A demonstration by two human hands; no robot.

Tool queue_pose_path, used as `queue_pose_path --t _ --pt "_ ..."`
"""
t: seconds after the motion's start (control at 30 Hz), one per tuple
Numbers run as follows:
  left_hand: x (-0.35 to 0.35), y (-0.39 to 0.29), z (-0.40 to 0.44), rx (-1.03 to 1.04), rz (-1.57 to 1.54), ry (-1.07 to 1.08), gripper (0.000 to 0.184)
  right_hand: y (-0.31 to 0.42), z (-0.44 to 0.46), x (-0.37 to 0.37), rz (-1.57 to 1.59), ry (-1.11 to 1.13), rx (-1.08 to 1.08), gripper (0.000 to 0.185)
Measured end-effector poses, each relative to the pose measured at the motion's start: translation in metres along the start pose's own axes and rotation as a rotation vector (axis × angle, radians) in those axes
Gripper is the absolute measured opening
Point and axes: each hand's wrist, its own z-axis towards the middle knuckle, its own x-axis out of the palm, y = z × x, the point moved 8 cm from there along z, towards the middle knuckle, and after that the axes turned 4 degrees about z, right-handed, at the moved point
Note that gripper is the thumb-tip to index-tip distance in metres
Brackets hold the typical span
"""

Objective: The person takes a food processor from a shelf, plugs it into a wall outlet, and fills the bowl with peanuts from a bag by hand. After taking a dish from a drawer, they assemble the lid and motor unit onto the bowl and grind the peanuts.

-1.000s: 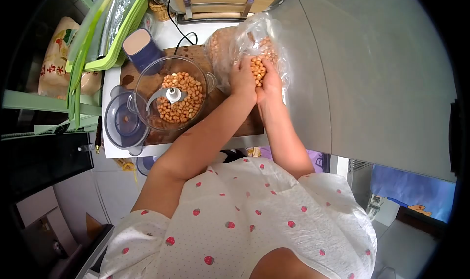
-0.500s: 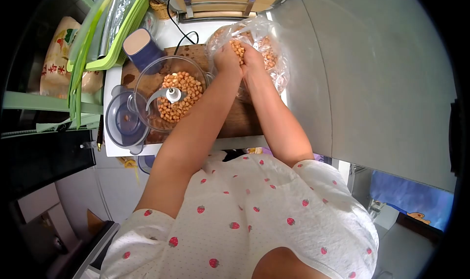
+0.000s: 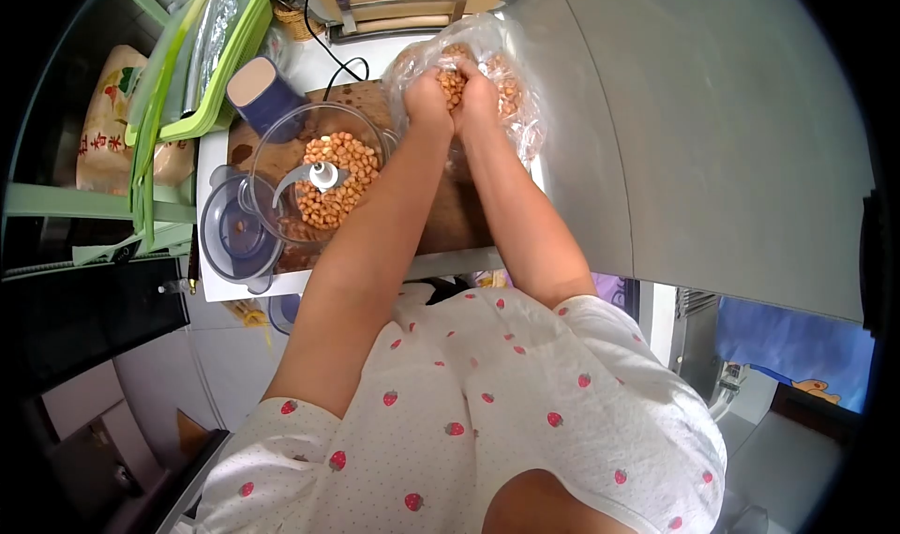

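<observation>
Current state: the left hand (image 3: 428, 98) and right hand (image 3: 479, 95) are cupped together, fingers curled around a heap of what appear to be shelled peanuts (image 3: 452, 86). The load sits between the palms, at the clear plastic bag (image 3: 524, 89); how far the fingers reach inside cannot be determined. More nuts show through the film.

Handling: press the wrists and heels of the palms together to seal the lower gap. Curl the fingers inward and hold the cup level. A moderate heap should be easier to control than an overfilled one. Position the cup above the film so that strays drop back inside, and avoid snagging the bag edge.

Adjacent parts: the transparent food processor bowl (image 3: 266, 154) stands on the wooden board (image 3: 455, 220), left of the bag, with loose nuts (image 3: 339, 150) around its blade hub (image 3: 323, 175). The lid (image 3: 234, 225) lies beside it.

Markings: the sack (image 3: 105, 126) at far left carries red Chinese characters; 香米 (fragrant rice) seems legible, the preceding character is unclear. No brand is readable on the bowl or lid
</observation>
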Motion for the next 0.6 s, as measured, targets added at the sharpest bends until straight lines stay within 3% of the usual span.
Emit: queue_pose_path --t 0.2,0.23,0.27,0.4,0.6 --pt "0.026 -0.030 -0.033 0.091 -0.118 0.119 0.042 0.031 -0.029 0.018 -0.067 -0.078 0.065 0.024" --pt "0.027 -0.032 -0.036 0.092 -0.115 0.118 0.042 0.032 -0.028 0.019 -0.204 -0.050 0.100 0.025" --pt "0.029 -0.033 -0.040 0.066 -0.058 0.138 0.044 0.032 -0.028 0.019 -0.340 -0.022 0.135 0.026" --pt "0.036 -0.036 -0.057 0.044 0.121 0.230 0.047 0.038 -0.038 0.024 -0.388 0.041 0.087 0.035" --pt "0.037 -0.041 -0.060 0.141 0.266 0.220 0.042 0.029 -0.029 0.016 -0.426 0.143 0.031 0.024"
